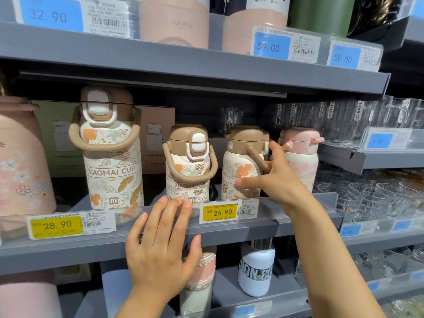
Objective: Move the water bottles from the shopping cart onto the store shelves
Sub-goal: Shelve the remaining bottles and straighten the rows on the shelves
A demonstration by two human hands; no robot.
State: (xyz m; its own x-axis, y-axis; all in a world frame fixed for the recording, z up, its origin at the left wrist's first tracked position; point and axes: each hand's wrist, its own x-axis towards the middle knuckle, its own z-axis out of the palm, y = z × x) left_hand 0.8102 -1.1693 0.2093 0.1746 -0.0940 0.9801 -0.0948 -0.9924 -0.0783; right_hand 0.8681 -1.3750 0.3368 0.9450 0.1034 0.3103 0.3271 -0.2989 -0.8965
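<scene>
Three brown-lidded floral "XIAOMAI CUP" water bottles stand on the middle grey shelf (68,251): a tall one (112,161), a small one (190,168) and a second small one (238,164) turned sideways. My right hand (280,180) is on that sideways bottle, thumb on its front and fingers round its right side, between it and a pink bottle (302,157). My left hand (160,249) lies flat on the shelf's front edge with its fingers apart, holding nothing. The shopping cart is out of view.
A big pink floral bottle (20,161) stands at the far left. Boxes sit behind the bottles. Glass cups (367,118) fill the shelves to the right. Below are a white bottle (255,269) and a pink-banded one (202,276). Price tags line the shelf edges.
</scene>
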